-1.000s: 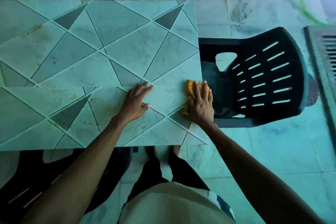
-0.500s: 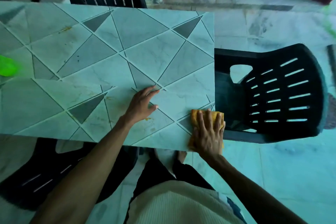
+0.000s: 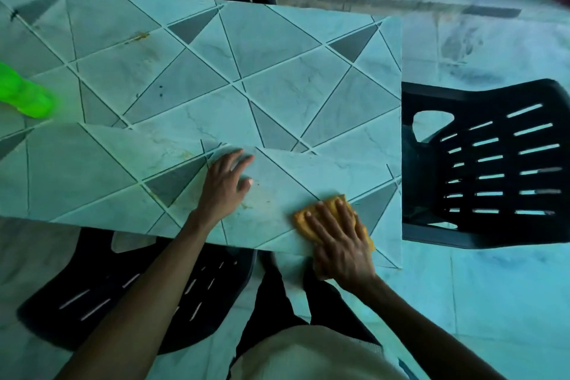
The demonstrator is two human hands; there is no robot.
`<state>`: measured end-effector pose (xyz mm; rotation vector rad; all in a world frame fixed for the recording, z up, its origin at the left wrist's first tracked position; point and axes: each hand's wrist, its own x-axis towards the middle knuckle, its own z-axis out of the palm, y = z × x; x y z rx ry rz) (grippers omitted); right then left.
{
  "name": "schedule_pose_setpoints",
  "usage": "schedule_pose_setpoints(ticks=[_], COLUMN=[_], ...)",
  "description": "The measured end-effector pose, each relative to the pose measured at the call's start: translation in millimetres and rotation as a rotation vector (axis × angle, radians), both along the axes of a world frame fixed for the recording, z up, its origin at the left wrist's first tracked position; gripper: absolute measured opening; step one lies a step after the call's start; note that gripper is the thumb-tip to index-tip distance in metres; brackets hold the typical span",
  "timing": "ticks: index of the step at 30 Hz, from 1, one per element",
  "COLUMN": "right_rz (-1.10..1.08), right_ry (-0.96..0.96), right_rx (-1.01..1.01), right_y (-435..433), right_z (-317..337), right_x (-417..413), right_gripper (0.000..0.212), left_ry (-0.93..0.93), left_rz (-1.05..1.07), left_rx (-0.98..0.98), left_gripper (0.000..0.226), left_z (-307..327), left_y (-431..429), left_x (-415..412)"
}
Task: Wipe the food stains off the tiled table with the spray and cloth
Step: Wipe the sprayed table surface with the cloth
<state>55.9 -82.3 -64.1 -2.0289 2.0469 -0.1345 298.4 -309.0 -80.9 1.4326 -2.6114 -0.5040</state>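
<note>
With our right hand (image 3: 339,237) pressed flat on the orange cloth (image 3: 303,220) at the tiled table (image 3: 277,86)'s 5 o'clock edge and our left hand (image 3: 225,185) splayed empty, we risk sweeping the cloth off.

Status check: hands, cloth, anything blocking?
Right hand flat on orange cloth, near table edge. Left hand open, bracing. Stains remain. Green bottle clear.

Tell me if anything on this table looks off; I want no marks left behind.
Yes. Yellow-brown smears remain on the tiled table: one streak far left, another beside the left hand near the front edge. The right hand presses the orange cloth just right of that one.
</note>
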Motion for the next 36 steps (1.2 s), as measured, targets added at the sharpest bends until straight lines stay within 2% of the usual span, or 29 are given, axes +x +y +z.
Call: schedule_pose_setpoints(ticks=[3, 5, 7, 10, 14, 17, 21, 25, 27, 29, 31, 33, 36], right_rz=[-0.230, -0.378, -0.416, -0.363, -0.186, -0.125, -0.226, -0.327, -0.276, -0.280, -0.305, -0.177, 0.054], right_ry=[0.024, 0.018, 0.003, -0.031, -0.023, 0.042, 0.109, 0.175, 0.203, 0.120, -0.004, -0.024, -0.017], right_rx=[0.102, 0.124, 0.109, 0.026, -0.031, 0.007, 0.134, 0.112, 0.096, 0.011, -0.012, -0.038, -0.012], right_y=[8, -27, -74, -114, -63, -6, 16, -65, -130, -181, -200, -178, -115], right_z=[-1, -7, -11, -12, -7, -15, -21, -16, -14, -9, -5, -11, -9], right_x=[-33, -35, -15, 42, 95, 76, 19, -3, 4, 28, 68, 103, 105], right_gripper=[0.061, 0.060, 0.060, 0.059, 0.062, 0.064, 0.061, 0.066, 0.080, 0.081, 0.069, 0.061, 0.062], left_ry=[-0.003, 0.001, 0.001, 0.006, 0.028, 0.061, 0.062, 0.111, 0.141, 0.138, 0.128, 0.107, 0.079], left_rz=[0.030, 0.030, 0.014, -0.027, -0.084, -0.081, -0.080, -0.082, -0.075, -0.063, -0.040, 0.001, 0.043], left_rx=[-0.008, 0.010, 0.018, 0.016, 0.009, 0.023, 0.038, 0.075, 0.082, 0.051, 0.009, -0.017, -0.029], left_gripper=[0.054, 0.052, 0.051, 0.049, 0.047, 0.045, 0.044, 0.043, 0.043, 0.043, 0.043, 0.042, 0.042], left_z=[-1, -2, 0, 2, 4, 4, 2, 2, 3, 3, 3, 3, 4], left_y=[3, 0, -4, -11, -18, -19, -20, -22, -24, -28, -34, -42, -50], left_x=[-1, 0, 2, 8, 15, 16, 18, 23, 27, 34, 45, 57, 71])
